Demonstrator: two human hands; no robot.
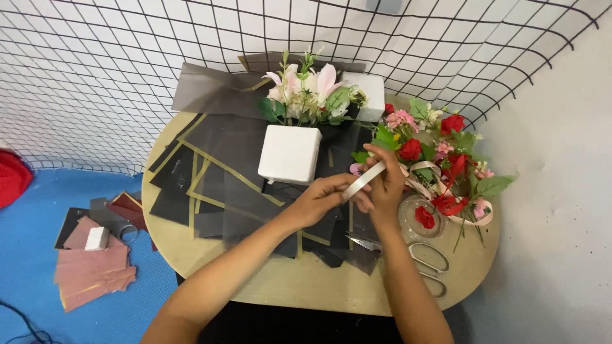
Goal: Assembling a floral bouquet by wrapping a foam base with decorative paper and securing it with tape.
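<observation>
Where my two hands meet above the black paper, I log item one: a roll of white tape (364, 180), held tilted over the table's middle. My left hand (322, 200) pinches its lower edge between thumb and fingers; my right hand (386, 185) curls over the upper end, fingers pressed onto the rim. I judge it light, stiff as a ring, smooth on the outer face and likely tacky at the free end, so best taken by the rim edges, as now.

Item two: foam blocks, white, three counted. One large cube (290, 154) sits just beyond my hands, one block (368, 95) stands behind the flowers, one small piece (97, 238) lies on the pink sheets on the floor. Light, crumbly, easily dented, I would say.

Item three: black paper sheets (223, 165) with gold edging, many overlapping; I cannot count them.

Item four: flower bunches, two. Pale pink lilies (306, 92) at the far side, red roses with ribbon (446, 165) at the right.

Item five: scissors (421, 258), one pair, near my right forearm.

Item six: clear round dish (421, 220), one.

Item seven: round wooden table (306, 283); pink sheets (92, 271) stacked on the blue floor.
</observation>
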